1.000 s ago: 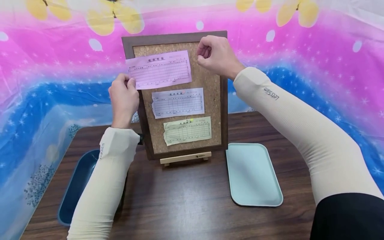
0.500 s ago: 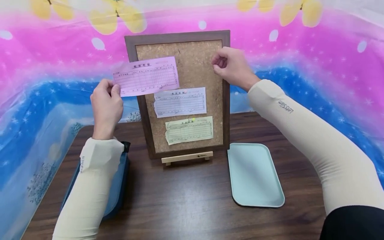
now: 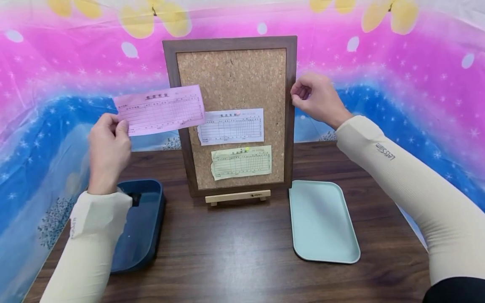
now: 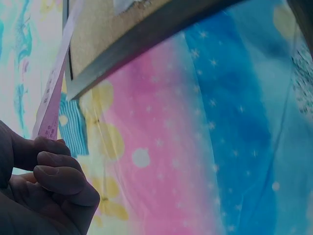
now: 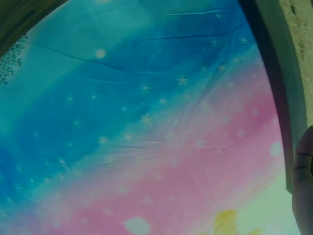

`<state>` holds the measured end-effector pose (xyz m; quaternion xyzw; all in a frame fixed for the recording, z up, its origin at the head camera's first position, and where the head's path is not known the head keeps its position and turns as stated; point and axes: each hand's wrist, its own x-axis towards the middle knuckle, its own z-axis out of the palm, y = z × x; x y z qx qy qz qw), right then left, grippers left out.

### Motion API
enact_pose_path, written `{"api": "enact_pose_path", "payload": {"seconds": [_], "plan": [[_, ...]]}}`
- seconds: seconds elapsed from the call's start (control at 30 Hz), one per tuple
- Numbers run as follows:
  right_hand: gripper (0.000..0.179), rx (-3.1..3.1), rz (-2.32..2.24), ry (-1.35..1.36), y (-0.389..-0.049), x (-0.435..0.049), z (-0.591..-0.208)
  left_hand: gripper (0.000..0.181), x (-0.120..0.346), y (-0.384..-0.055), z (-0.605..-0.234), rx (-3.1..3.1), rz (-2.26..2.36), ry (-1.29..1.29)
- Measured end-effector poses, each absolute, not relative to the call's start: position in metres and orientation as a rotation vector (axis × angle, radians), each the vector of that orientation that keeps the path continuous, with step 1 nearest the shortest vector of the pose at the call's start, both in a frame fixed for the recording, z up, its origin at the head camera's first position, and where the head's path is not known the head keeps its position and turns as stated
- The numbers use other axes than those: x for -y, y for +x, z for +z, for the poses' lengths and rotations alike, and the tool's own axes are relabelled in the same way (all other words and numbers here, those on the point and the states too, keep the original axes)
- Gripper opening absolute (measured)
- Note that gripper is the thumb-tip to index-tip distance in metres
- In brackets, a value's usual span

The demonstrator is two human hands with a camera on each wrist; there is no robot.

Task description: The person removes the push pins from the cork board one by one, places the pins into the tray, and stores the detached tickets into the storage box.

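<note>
My left hand (image 3: 110, 151) pinches the left end of a pink receipt slip (image 3: 161, 109) between thumb and fingers. The slip is held up left of the framed corkboard (image 3: 235, 80), its right end overlapping the frame. In the left wrist view the slip (image 4: 53, 95) shows nearly edge-on above the curled fingers (image 4: 63, 180). My right hand (image 3: 316, 97) is at the board's right edge, fingers curled and thumb near the index finger; I cannot tell whether something small is between them. A pale blue-white receipt (image 3: 231, 128) and a green receipt (image 3: 242, 164) remain on the cork, with small pink and yellow spots at their top edges.
The board leans on a small wooden stand (image 3: 238, 196) on the dark wood table (image 3: 223, 244). A deep blue bin (image 3: 160, 202) is at the left, partly behind my left forearm. At the right lies a shallow pale green tray (image 3: 322, 219). Patterned cloth (image 3: 379, 54) surrounds the table.
My left hand has drawn the pink receipt down and left, away from the upper cork. The right hand has moved right and down from the cork to the frame's edge.
</note>
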<state>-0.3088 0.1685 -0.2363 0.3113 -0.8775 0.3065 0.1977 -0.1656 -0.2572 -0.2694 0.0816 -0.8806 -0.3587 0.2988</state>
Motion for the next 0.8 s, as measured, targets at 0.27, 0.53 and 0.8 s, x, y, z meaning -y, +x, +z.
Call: {"api": "enact_pose_path", "payload": {"seconds": [0.27,0.53,0.8], "plan": [[0.003,2.437,0.793,0.878,-0.302,-0.19,-0.256,0.037,0.287,-0.141,-0.277,2.364,-0.84,0.359],[0.004,2.434,0.808,0.912,-0.293,-0.201,-0.281,0.045,0.318,-0.113,-0.281,2.536,-0.739,0.455],[0.007,2.439,0.794,0.909,-0.285,-0.211,-0.306,0.046,0.34,-0.089,-0.296,2.661,-0.681,0.517]]}}
